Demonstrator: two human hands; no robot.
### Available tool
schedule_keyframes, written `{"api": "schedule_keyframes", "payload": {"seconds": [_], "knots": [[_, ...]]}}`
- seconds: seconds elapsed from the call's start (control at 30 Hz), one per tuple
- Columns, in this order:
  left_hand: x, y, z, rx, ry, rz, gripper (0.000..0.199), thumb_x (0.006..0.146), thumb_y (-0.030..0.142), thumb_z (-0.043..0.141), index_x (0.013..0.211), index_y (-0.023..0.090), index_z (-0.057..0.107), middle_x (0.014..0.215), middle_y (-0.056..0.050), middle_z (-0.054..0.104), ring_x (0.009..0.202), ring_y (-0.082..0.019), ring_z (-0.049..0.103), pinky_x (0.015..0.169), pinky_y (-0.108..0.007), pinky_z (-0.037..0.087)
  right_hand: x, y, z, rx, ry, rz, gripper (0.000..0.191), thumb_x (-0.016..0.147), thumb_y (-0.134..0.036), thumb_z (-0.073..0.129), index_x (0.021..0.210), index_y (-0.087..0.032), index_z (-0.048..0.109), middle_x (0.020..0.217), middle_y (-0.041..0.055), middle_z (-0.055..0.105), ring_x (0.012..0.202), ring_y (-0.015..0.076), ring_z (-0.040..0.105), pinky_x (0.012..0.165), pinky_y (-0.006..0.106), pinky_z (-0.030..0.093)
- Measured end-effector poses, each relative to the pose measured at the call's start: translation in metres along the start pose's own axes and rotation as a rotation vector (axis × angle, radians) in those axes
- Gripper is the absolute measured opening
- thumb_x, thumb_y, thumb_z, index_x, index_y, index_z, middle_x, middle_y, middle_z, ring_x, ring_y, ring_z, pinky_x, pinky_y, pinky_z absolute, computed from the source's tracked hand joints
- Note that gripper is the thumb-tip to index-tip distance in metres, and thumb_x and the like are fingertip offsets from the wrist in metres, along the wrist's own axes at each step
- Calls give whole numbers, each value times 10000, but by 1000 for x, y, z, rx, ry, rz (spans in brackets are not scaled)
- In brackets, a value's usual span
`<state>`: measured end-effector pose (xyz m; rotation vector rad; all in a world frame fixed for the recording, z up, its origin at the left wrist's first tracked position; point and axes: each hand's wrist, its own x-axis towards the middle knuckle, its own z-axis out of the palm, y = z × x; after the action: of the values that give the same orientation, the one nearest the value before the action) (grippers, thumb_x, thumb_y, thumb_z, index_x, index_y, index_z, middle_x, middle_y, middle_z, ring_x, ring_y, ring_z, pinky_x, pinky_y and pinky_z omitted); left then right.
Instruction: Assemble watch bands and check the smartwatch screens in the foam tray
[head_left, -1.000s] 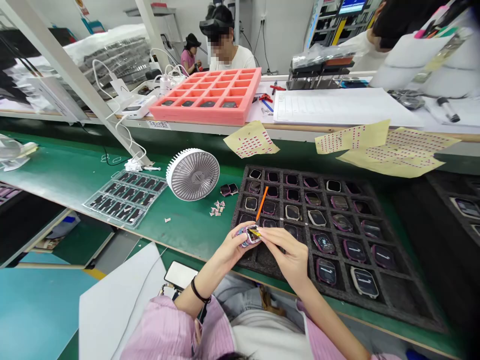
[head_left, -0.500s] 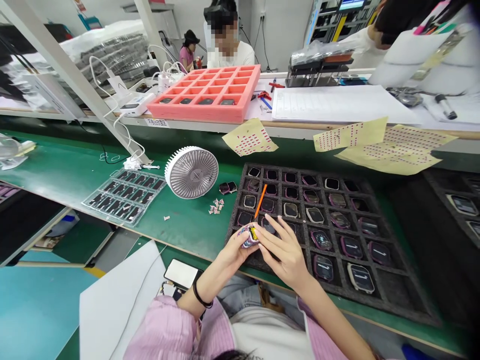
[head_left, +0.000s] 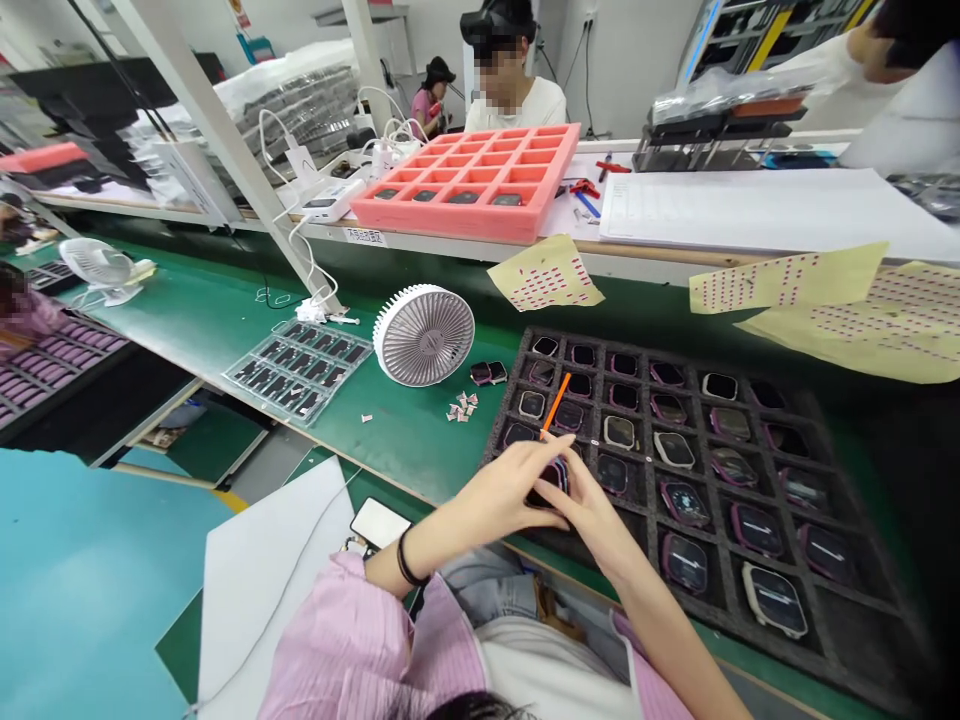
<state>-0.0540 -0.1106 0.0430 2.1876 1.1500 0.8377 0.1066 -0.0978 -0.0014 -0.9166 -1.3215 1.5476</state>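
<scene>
My left hand (head_left: 517, 490) and my right hand (head_left: 589, 505) meet over the lower left part of a dark foam tray (head_left: 649, 520). Between their fingers is a watch case (head_left: 556, 482) with a purple edge, mostly covered by the fingers; both hands hold it. An orange stick (head_left: 556, 402) lies aslant on the tray just beyond my fingertips. Watch units with purple or silver frames sit in the tray's compartments, among them a silver one (head_left: 775, 600) near the front right.
Left of the tray are a white fan (head_left: 424, 335), small white pieces (head_left: 462, 406), a clear tray of dark parts (head_left: 300, 368) and a phone (head_left: 381, 522). A pink foam tray (head_left: 465, 215) is on the shelf. Several people are nearby, one behind the shelf (head_left: 420, 250).
The view has swung left, so the bench appears shifted right. Both hands have turned the watch case over, and its open side with the yellow part no longer shows.
</scene>
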Motion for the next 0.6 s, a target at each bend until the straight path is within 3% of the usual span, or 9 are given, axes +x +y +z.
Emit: {"api": "schedule_keyframes", "payload": {"seconds": [0.07,0.13,0.2,0.33,0.5,0.6], "knots": [[-1,-21,-18,78,3,-26,516,810,339,683,1278,207,513,1281,-102,548,1180,-230,526,1014,-356,452,0,-9,-1,205,-16,151,497,821,-326,665,1299,-289,536,1075,62,666,918,210,658,689,327,583],[-3,-49,-34,328,158,-201,192,915,307,537,1051,198,617,1158,-89,579,1119,-227,530,989,-389,446,-1,-20,-2,392,-13,252,447,846,-317,618,1284,-271,538,935,50,670,750,185,647,580,306,550],[-7,-74,-43,537,148,-346,145,931,246,497,957,180,624,1087,-91,589,1008,-224,543,902,-391,469,-1,-29,-2,517,7,285,413,833,-308,607,1239,-243,566,870,50,665,701,182,630,546,296,518],[-8,-104,-40,630,59,-408,110,909,181,515,861,170,614,1019,-81,604,918,-212,540,824,-357,468,1,-36,2,604,41,315,424,813,-302,588,1229,-220,576,851,64,666,676,188,618,520,298,487],[-4,-99,-39,539,128,-418,61,854,131,575,800,153,591,935,-83,621,907,-220,561,825,-356,473,3,-35,6,638,49,302,442,824,-302,554,1256,-208,554,833,66,665,654,189,616,507,299,473],[-2,-72,-37,170,258,-372,85,892,212,546,868,159,608,892,-55,646,839,-177,600,770,-309,497,4,-36,9,636,64,259,426,843,-294,536,1261,-210,538,854,69,673,659,187,619,512,298,475]]}}
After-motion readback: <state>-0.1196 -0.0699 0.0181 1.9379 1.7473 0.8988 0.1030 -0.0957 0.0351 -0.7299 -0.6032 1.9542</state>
